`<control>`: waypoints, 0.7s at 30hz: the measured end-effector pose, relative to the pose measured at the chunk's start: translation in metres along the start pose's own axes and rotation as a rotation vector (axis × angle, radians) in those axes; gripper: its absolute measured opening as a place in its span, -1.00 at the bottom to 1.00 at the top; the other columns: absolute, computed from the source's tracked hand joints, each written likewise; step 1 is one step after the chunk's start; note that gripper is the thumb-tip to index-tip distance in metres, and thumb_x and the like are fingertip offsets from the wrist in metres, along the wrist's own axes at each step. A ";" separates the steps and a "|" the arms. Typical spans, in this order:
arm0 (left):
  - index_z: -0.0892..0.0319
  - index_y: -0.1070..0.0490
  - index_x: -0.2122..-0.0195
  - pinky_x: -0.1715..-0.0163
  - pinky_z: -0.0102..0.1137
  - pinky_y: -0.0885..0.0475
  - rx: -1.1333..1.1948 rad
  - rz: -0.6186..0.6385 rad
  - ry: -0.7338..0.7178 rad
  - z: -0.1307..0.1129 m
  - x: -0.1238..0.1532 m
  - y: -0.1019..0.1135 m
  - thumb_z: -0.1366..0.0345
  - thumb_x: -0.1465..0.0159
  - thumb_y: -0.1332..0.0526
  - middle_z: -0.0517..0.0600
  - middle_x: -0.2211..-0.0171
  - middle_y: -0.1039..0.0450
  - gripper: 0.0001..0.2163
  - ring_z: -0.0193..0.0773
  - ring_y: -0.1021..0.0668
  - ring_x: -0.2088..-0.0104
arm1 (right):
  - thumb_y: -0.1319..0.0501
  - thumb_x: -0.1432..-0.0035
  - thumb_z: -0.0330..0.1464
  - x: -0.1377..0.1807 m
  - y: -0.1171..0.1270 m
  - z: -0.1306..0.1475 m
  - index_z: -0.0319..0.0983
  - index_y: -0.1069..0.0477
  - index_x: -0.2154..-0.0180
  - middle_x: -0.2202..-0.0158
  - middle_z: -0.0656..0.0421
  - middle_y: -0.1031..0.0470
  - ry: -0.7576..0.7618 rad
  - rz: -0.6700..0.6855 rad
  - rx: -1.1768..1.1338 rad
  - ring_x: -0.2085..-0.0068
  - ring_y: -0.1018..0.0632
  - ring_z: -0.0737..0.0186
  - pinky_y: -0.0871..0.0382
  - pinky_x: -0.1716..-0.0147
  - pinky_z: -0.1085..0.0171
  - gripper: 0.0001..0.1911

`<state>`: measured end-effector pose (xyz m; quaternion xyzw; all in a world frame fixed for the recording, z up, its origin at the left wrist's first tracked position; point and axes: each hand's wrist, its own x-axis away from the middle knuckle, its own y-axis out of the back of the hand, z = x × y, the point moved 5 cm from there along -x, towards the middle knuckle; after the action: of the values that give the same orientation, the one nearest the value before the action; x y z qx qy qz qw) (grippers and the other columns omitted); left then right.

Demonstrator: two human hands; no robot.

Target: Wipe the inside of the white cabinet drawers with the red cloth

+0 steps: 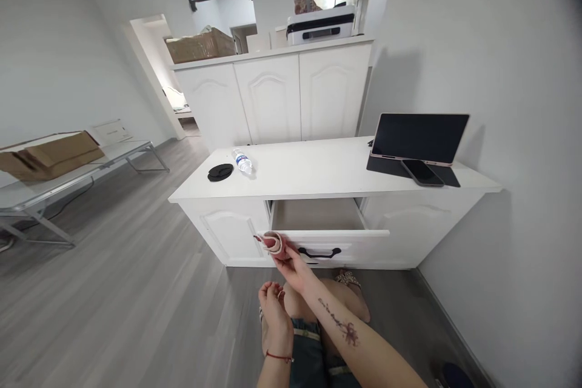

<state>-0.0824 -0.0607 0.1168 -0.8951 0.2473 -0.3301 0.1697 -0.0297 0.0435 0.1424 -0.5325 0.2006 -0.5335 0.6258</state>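
My right hand (291, 264) is closed on a small rolled pink cloth (273, 243), held up in front of the left corner of an open drawer (318, 215). The drawer belongs to a low white cabinet (318, 170) and its inside looks bare; a black handle (319, 252) sits on its front. My left hand (274, 306) rests lower, near my knee, with its fingers curled loosely and nothing visible in them. A red string circles that wrist.
On the cabinet top lie a black round disc (220, 172), a water bottle (242, 162) on its side, a tablet (418, 138) on a stand and a phone (422, 172). A taller white cabinet (277, 94) stands behind. A folding table (68, 173) with a cardboard box stands at left.
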 end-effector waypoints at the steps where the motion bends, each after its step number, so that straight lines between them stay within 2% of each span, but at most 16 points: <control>1: 0.13 -0.37 0.43 0.41 -0.50 -0.41 0.011 0.004 0.042 0.004 -0.001 -0.001 0.55 -0.20 -0.18 -0.12 0.51 -0.39 -0.83 -0.42 -0.48 0.50 | -0.30 -0.13 -0.45 0.004 -0.009 0.005 -0.27 -0.45 0.01 0.11 0.07 -0.65 -0.052 0.014 -0.048 0.03 -0.63 0.19 -0.60 0.10 0.25 -0.65; 3: 0.15 -0.39 0.47 0.38 -0.49 -0.44 0.025 0.039 0.165 0.016 -0.003 -0.009 0.59 -0.20 -0.15 -0.08 0.50 -0.41 -0.80 -0.40 -0.51 0.48 | -0.22 -0.23 -0.45 0.016 -0.027 0.017 -0.34 -0.36 -0.12 -0.04 -0.03 -0.59 -0.178 0.062 -0.175 -0.10 -0.58 0.18 -0.59 0.05 0.27 -0.58; 5: 0.17 -0.40 0.49 0.36 -0.50 -0.46 0.022 0.125 0.317 0.033 -0.001 -0.024 0.63 -0.18 -0.13 -0.04 0.49 -0.45 -0.76 -0.38 -0.53 0.47 | -0.13 -0.30 -0.45 0.030 -0.040 0.032 -0.41 -0.25 -0.22 -0.14 -0.12 -0.52 -0.271 0.091 -0.287 -0.18 -0.52 0.17 -0.57 0.03 0.30 -0.52; 8: 0.18 -0.44 0.47 0.36 -0.50 -0.48 0.016 0.294 0.471 0.056 0.005 -0.054 0.69 -0.13 -0.12 -0.02 0.48 -0.48 -0.73 -0.35 -0.55 0.44 | -0.04 -0.35 -0.47 0.047 -0.043 0.056 -0.38 -0.17 -0.30 -0.19 -0.12 -0.48 -0.278 0.065 -0.344 -0.19 -0.51 0.21 -0.57 0.03 0.33 -0.49; 11: 0.17 -0.48 0.40 0.35 -0.47 -0.49 0.003 0.416 0.498 0.068 0.012 -0.081 0.70 -0.09 -0.14 0.00 0.41 -0.55 -0.72 -0.30 -0.59 0.38 | -0.01 -0.36 -0.46 0.058 -0.033 0.078 -0.33 -0.14 -0.33 -0.18 -0.06 -0.49 -0.236 0.015 -0.355 -0.17 -0.53 0.25 -0.57 0.04 0.33 -0.48; 14: 0.17 -0.49 0.39 0.30 -0.45 -0.51 -0.012 0.466 0.484 0.069 0.016 -0.098 0.70 -0.03 -0.17 0.01 0.36 -0.59 -0.71 -0.29 -0.60 0.36 | 0.01 -0.36 -0.46 0.068 -0.018 0.101 -0.29 -0.18 -0.31 -0.16 -0.02 -0.51 -0.175 0.000 -0.346 -0.14 -0.54 0.29 -0.57 0.04 0.34 -0.49; 17: 0.17 -0.43 0.48 0.31 -0.47 -0.50 0.003 0.457 0.484 0.068 0.017 -0.101 0.70 0.00 -0.21 -0.03 0.46 -0.55 -0.74 -0.36 -0.58 0.42 | 0.00 -0.34 -0.47 0.078 -0.003 0.124 -0.30 -0.24 -0.26 -0.09 -0.02 -0.55 -0.166 0.015 -0.321 -0.11 -0.56 0.30 -0.57 0.04 0.33 -0.52; 21: 0.16 -0.35 0.53 0.36 -0.48 -0.48 0.018 0.412 0.502 0.070 0.015 -0.098 0.63 -0.03 -0.33 -0.09 0.57 -0.47 -0.76 -0.38 -0.55 0.50 | 0.02 -0.34 -0.44 0.093 0.018 0.154 -0.40 -0.30 -0.18 0.02 -0.05 -0.57 -0.188 -0.034 -0.361 -0.06 -0.58 0.31 -0.59 0.09 0.33 -0.57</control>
<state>0.0072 0.0209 0.1199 -0.7153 0.4542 -0.5015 0.1747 0.1374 0.0289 0.2109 -0.6866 0.2246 -0.4476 0.5270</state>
